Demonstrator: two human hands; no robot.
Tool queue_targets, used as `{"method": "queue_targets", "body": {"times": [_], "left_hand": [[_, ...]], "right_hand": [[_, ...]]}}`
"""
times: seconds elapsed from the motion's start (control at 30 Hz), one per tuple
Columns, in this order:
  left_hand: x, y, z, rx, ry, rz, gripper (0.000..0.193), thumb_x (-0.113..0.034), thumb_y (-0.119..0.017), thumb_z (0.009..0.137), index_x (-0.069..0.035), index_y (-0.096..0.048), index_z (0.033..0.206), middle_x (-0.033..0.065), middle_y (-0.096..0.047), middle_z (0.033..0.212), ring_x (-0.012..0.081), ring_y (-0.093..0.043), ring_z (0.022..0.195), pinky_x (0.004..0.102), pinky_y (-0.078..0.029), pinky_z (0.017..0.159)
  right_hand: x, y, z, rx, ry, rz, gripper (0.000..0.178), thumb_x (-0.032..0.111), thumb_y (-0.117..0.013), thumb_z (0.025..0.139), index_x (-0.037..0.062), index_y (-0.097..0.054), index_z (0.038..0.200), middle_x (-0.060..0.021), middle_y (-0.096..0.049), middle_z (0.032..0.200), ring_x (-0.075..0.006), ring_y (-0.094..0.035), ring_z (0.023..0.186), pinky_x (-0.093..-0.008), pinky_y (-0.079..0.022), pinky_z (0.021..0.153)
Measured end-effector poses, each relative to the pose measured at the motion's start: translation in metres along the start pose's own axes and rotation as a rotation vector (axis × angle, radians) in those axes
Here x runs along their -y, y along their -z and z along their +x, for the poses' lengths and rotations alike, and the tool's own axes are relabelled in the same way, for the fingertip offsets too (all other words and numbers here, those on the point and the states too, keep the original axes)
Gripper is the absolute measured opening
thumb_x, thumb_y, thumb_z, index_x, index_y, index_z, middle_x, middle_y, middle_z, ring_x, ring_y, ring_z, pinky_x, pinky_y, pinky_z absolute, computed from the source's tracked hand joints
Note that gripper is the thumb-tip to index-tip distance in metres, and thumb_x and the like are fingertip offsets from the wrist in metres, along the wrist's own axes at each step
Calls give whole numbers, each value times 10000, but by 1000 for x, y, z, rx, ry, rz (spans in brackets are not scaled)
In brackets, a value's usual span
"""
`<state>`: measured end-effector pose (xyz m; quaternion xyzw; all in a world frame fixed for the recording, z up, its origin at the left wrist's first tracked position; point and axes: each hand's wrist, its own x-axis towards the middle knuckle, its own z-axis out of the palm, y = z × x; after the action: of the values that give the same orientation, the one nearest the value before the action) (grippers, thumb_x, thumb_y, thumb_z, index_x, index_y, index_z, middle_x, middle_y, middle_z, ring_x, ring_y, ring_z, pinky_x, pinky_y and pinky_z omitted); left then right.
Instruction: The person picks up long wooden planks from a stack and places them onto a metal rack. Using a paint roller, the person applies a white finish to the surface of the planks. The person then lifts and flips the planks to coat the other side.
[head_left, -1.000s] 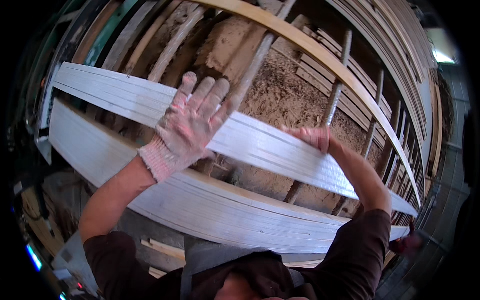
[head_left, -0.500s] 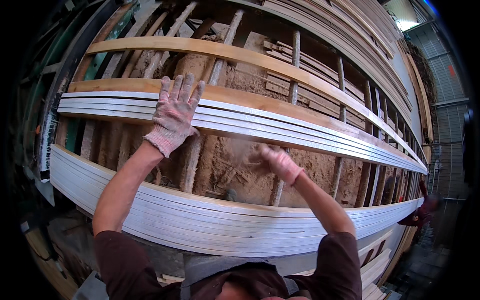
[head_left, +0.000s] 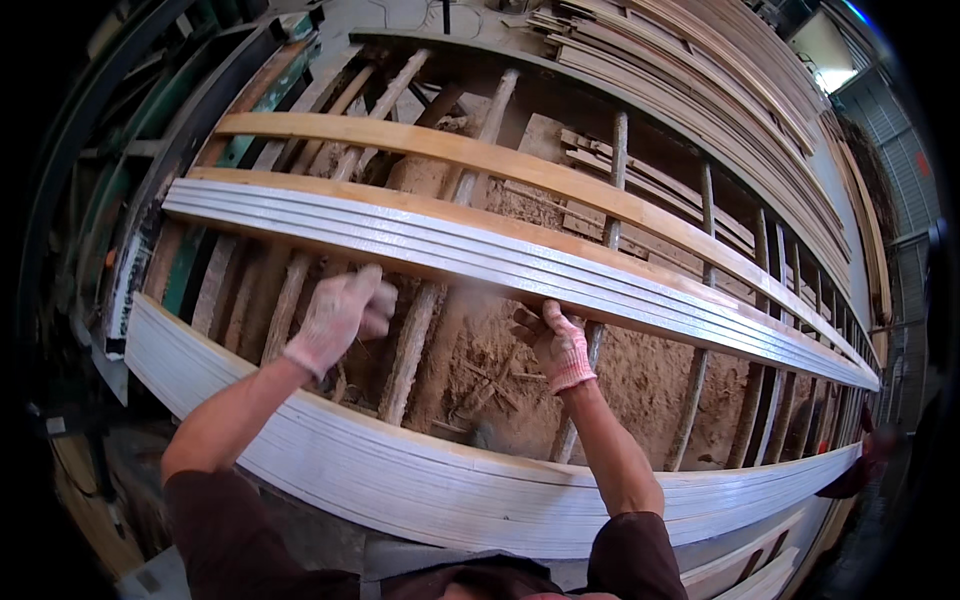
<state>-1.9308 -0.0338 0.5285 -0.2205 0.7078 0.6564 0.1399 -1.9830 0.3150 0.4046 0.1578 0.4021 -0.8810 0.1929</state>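
Observation:
Both my hands wear pale, dirt-stained knit gloves. A stack of long boards with white-coated edges (head_left: 400, 236) lies across a frame of metal rollers (head_left: 412, 355). My left hand (head_left: 338, 318) hovers just below the near edge of this stack, fingers bent and smeared by motion; no object is visible in it. My right hand (head_left: 556, 345) is at the stack's near edge farther right, thumb up against the lower edge and fingers apart, with nothing seen in its palm. Nearer to me lies a larger white-edged stack of boards (head_left: 400, 460).
One bare wooden board (head_left: 420, 142) lies beyond the stack. Sawdust and wood scraps (head_left: 490, 380) cover the floor beneath the rollers. Long timber piles (head_left: 690, 60) fill the far right. Dark and green steel framework (head_left: 130, 200) stands at left. Part of another person (head_left: 850, 475) shows at far right.
My left hand has come off the top of the middle stack and back toward me. My right hand has moved up to the stack's near edge. The whole view has shifted slightly.

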Motion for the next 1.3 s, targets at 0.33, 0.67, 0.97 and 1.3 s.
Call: {"method": "queue_targets", "body": {"times": [0.33,0.67,0.97,1.3], "left_hand": [[22,-9,127,43,-87,-959,1032,-826,-536,899,-119,-302,1613,164,-411,1573,388,-458,1412,611,-357,1196],[-27,-36,193,-217,-34,-924,749,-557,-791,894,-133,-490,1431,109,-597,1375,276,-638,1205,470,-627,898],[27,-7,112,-74,90,-707,648,-586,-669,977,-151,-492,1424,126,-614,1329,332,-670,1159,580,-605,892],[58,3,27,-56,284,-717,725,-584,-641,994,-68,-449,1466,264,-569,1335,471,-629,1202,617,-564,962]], "right_hand": [[29,-43,22,-200,68,-37,381,336,-733,995,58,-613,1227,-107,-735,962,-234,-727,742,-370,-637,618],[38,-64,75,-65,175,282,536,385,-758,944,79,-534,1323,-143,-620,1248,-322,-654,1118,-487,-595,868],[6,-48,-3,-111,23,161,413,312,-759,946,111,-610,1274,-100,-696,1136,-255,-713,966,-371,-611,697],[-14,-40,-77,-201,-206,117,257,306,-708,995,114,-648,1153,-90,-727,962,-205,-701,761,-330,-568,620]]}}
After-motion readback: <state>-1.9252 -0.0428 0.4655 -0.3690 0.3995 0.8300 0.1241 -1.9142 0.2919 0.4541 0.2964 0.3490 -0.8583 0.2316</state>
